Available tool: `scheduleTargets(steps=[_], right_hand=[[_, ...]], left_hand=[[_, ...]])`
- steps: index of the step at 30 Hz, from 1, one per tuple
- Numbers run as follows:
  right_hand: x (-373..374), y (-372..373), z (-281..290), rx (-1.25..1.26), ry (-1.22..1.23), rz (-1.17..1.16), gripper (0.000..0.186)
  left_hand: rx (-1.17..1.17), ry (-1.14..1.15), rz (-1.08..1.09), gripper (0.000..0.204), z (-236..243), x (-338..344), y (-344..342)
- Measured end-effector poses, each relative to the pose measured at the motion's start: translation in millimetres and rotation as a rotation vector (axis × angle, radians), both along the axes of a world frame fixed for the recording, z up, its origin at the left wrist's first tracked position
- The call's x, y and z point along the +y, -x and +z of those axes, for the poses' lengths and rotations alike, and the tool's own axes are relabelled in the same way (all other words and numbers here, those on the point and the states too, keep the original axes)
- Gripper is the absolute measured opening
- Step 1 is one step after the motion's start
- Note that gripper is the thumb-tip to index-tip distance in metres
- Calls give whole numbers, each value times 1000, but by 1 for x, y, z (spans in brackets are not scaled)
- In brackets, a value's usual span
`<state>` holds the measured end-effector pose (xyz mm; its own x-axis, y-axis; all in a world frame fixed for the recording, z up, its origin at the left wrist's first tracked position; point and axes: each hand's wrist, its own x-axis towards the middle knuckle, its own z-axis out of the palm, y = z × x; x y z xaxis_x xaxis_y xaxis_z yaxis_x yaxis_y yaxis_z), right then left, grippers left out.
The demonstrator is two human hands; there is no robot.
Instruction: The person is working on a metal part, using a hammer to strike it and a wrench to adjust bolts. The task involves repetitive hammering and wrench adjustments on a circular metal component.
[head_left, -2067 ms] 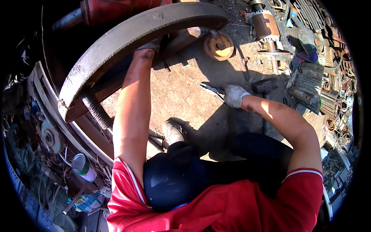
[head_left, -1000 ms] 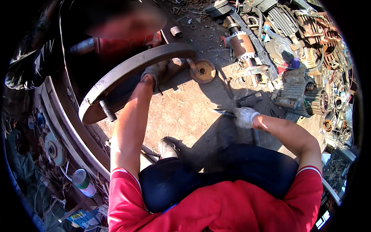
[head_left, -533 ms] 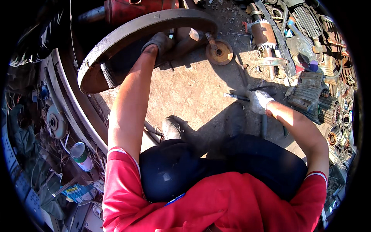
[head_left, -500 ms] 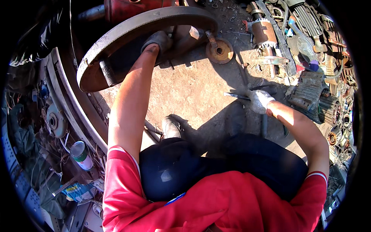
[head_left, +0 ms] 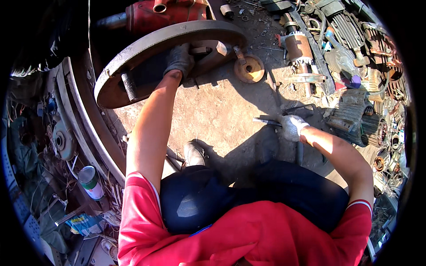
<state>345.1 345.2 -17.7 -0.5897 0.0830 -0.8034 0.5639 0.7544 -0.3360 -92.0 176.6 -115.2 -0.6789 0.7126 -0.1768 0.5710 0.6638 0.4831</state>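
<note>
A large, rust-brown metal ring [head_left: 171, 32] with a thick rim stands tilted at the upper left. My left hand [head_left: 179, 60], in a dark grey glove, reaches inside it beside a stubby bolt-like part [head_left: 201, 50]. Its fingertips are partly hidden, so I cannot tell whether they grip anything. A coiled spring or threaded rod [head_left: 129, 86] stands at the ring's lower left. On the right, my right hand [head_left: 292, 127] in a white knitted glove is closed around a slim metal tool [head_left: 267, 121], whose tip points left; its exact kind is unclear.
A rusty round disc [head_left: 249, 68] hangs by the ring's right side. Behind the ring is a red machine body [head_left: 168, 12]. A rotor with a shaft [head_left: 299, 48] and heaped metal parts [head_left: 350, 108] line the right. A paint can [head_left: 91, 182] stands among scrap at left.
My left hand has turned inside the ring, its fingers now pointing more upward. My right hand still holds the tool, little moved. The whole view has shifted slightly.
</note>
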Motion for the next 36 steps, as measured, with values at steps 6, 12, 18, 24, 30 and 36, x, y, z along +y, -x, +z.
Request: scheduleTargets(steps=[6, 12, 18, 24, 30, 36], right_hand=[[2, -6, -41, -17, -35, -256, 39], [14, 2, -8, -28, -58, 191, 37], [5, 16, -27, -148, -53, 174, 38], [-5, 12, -16, -7, -82, 171, 36], [-16, 39, 15, 39, -141, 133, 36], [-20, 58, 22, 261, -78, 147, 34]], left_hand=[[-635, -510, 558, 41, -14, -76, 11], [-1168, -431, 716, 18, 119, -67, -128], [-1200, -190, 48, 59, 97, -60, -217], [-996, -665, -86, 57, 187, -22, -195], [-657, -666, 419, 36, 89, -38, -122], [58, -540, 226, 38, 16, -4, -18]])
